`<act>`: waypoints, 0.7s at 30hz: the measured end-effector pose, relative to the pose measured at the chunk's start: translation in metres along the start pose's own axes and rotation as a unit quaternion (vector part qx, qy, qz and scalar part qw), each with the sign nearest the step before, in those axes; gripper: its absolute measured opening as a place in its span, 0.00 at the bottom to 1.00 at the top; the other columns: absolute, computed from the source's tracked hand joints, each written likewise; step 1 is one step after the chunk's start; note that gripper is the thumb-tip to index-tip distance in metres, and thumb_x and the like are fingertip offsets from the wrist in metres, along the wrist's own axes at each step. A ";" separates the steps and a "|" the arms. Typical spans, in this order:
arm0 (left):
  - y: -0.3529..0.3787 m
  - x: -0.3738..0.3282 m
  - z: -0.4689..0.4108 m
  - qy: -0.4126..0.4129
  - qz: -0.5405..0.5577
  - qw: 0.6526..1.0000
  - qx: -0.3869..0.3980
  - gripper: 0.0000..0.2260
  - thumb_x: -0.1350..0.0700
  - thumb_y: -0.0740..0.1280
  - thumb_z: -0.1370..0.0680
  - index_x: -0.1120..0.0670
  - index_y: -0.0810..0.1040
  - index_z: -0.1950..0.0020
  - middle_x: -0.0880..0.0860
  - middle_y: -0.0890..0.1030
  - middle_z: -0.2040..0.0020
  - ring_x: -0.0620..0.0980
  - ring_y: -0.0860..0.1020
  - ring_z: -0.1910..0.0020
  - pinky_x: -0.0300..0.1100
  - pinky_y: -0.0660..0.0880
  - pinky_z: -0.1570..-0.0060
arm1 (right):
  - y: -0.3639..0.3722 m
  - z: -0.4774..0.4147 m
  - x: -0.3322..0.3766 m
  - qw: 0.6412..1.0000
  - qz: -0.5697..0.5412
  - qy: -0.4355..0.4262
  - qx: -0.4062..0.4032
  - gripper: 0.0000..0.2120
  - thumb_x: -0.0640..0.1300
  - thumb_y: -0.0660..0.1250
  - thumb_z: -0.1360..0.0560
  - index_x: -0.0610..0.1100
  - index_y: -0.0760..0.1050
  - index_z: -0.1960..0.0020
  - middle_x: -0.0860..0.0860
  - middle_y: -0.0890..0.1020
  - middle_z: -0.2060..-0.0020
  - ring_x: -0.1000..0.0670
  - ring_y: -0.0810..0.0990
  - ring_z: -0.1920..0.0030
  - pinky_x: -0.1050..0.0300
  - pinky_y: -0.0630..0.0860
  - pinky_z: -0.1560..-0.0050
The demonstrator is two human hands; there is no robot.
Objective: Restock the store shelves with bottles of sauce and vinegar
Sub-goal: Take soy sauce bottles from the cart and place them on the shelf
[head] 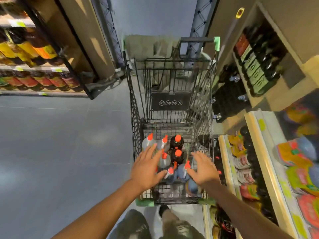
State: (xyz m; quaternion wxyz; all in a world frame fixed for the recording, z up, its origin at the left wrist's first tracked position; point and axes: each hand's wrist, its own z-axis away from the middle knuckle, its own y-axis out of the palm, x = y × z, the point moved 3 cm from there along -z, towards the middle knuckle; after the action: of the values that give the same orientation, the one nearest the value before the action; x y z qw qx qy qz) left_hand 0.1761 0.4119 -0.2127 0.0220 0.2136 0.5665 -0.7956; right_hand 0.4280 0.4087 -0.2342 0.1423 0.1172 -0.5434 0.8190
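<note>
Bottles [170,157] stand bunched at the near end of the cart [205,128], toward its near left corner: clear ones and two dark ones, all with red caps. The rest of the cart floor toward the far end holds nothing that can be made out. Both hands are over the cluster with fingers spread and holding nothing. The left hand [146,167] hovers above the clear bottles on the left side; the right hand [204,169] sits just right of the nearest red cap, and contact cannot be told through the blur.

The step looks like picking bottles out for the shelves. Done well, each hand would close around a bottle's body below the cap, not the cap itself, and lift straight up so neighbours are not tipped. Taking an outer bottle first seems easier than digging for the middle ones.

The bottle labels are too blurred to read. A dark panel [170,101] on the cart's far end carries four round warning symbols, no legible words. Shelves [229,163] on the right hold bright packets, their print unreadable
</note>
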 end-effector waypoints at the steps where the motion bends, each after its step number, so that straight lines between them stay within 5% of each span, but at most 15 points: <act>1: 0.002 0.000 -0.010 0.000 0.004 1.000 0.006 0.40 0.34 0.63 0.21 0.42 0.46 0.15 0.51 0.47 0.15 0.55 0.47 0.16 0.54 0.51 0.19 | 0.000 -0.014 -0.001 1.000 -0.007 -0.005 -0.003 0.32 0.55 0.69 0.23 0.45 0.68 0.23 0.46 0.72 0.26 0.42 0.70 0.26 0.48 0.66 0.27; 7: 0.023 0.012 -0.055 -0.019 0.042 0.998 0.037 0.39 0.41 0.67 0.20 0.45 0.49 0.16 0.53 0.49 0.15 0.57 0.51 0.17 0.52 0.50 0.20 | 0.018 -0.081 -0.005 0.992 -0.018 0.066 0.111 0.19 0.53 0.71 0.26 0.47 0.74 0.38 0.48 0.83 0.46 0.48 0.83 0.51 0.51 0.81 0.50; 10: 0.034 0.019 -0.067 -0.035 0.065 0.995 0.060 0.41 0.43 0.68 0.20 0.46 0.47 0.15 0.53 0.49 0.15 0.55 0.50 0.17 0.47 0.45 0.22 | 0.036 -0.103 -0.008 0.987 -0.016 0.060 0.147 0.14 0.51 0.68 0.24 0.49 0.73 0.40 0.46 0.81 0.44 0.42 0.82 0.45 0.50 0.78 0.47; 15: 0.040 0.028 -0.070 -0.051 0.121 0.989 0.067 0.38 0.45 0.68 0.21 0.45 0.52 0.15 0.50 0.51 0.15 0.54 0.51 0.17 0.53 0.57 0.19 | 0.076 -0.135 -0.018 0.969 -0.021 0.095 0.225 0.28 0.52 0.68 0.20 0.48 0.63 0.25 0.43 0.75 0.30 0.40 0.76 0.34 0.46 0.75 0.36; 18: 0.041 0.033 -0.071 -0.063 0.131 0.987 0.065 0.38 0.47 0.69 0.21 0.44 0.52 0.16 0.51 0.53 0.16 0.55 0.54 0.17 0.55 0.62 0.21 | 0.090 -0.151 -0.019 0.956 -0.060 0.113 0.264 0.46 0.60 0.76 0.29 0.50 0.55 0.20 0.43 0.69 0.25 0.38 0.72 0.29 0.43 0.72 0.31; 21: 0.044 0.037 -0.074 -0.071 0.139 0.985 0.069 0.38 0.51 0.71 0.22 0.46 0.55 0.16 0.53 0.56 0.16 0.57 0.58 0.18 0.56 0.66 0.24 | 0.103 -0.164 -0.022 0.955 -0.061 0.120 0.264 0.53 0.63 0.78 0.32 0.50 0.52 0.18 0.43 0.67 0.24 0.39 0.71 0.27 0.42 0.72 0.31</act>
State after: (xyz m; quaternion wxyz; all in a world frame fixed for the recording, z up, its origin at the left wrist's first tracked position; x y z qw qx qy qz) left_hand 0.1780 0.4712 -0.2848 0.1576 0.2341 0.4716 -0.8354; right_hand 0.4054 0.5199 -0.3930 0.2204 0.0845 -0.2789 0.9309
